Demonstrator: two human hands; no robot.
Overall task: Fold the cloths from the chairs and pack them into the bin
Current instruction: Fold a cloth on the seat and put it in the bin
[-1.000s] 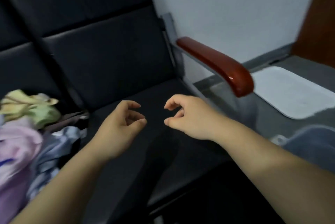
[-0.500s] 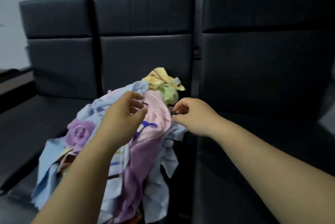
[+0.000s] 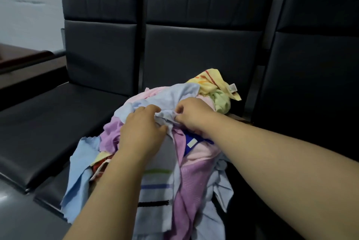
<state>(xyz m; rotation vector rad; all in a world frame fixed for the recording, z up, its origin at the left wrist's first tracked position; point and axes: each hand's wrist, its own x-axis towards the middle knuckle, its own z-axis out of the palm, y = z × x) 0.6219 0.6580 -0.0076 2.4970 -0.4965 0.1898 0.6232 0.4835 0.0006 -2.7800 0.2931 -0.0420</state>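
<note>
**Both hands on the top cloth of the pile**

Pile of cloths heaped on the seat of the middle chair; left hand, fingers curled over a fold of the pale blue cloth topping the pile; right hand, just beside, pinching the same fold; yellow-green cloth at the pile's far right, near the backrest.

left hand fingertips: buried in blue cloth | pile bottom: cut by frame | right chair: cropped
</note>
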